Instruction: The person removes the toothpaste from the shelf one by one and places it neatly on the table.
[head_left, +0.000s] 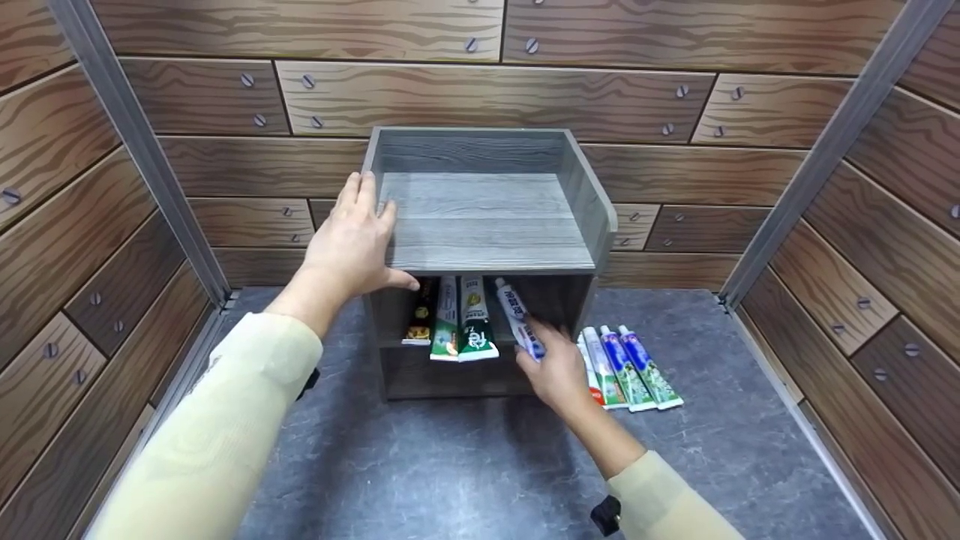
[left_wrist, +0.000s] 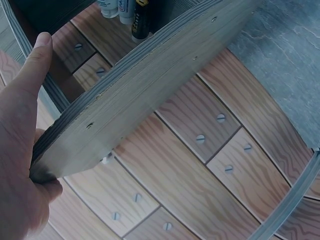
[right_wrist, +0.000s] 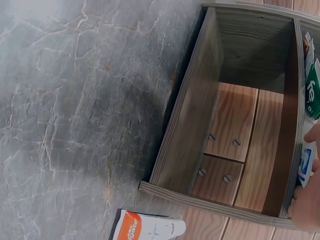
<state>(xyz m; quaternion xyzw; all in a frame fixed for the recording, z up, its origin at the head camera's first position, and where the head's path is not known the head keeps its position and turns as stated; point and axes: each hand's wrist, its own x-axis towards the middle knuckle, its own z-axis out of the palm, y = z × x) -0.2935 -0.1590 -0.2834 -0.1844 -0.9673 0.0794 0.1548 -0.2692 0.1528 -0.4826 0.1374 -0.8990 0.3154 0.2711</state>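
My left hand (head_left: 351, 238) grips the upper left side panel of a small grey wooden cabinet (head_left: 487, 221), fingers over its edge and thumb extended along the front. My right hand (head_left: 559, 367) holds a white and purple toothpaste tube (head_left: 517, 315) at its lower end, the cap end tilted into the middle compartment. To the left of it on that shelf lie a black toothpaste tube (head_left: 421, 315), a white and green tube (head_left: 446, 319) and a dark green tube (head_left: 475, 319). In the right wrist view the right hand's fingers (right_wrist: 306, 205) show only at the edge.
Right of the cabinet, several toothpaste tubes lie side by side on the grey floor: a white and orange one (right_wrist: 150, 227), a white and green one (head_left: 606, 367) and two blue and green ones (head_left: 649, 367). Wood-patterned walls (head_left: 495, 94) enclose three sides.
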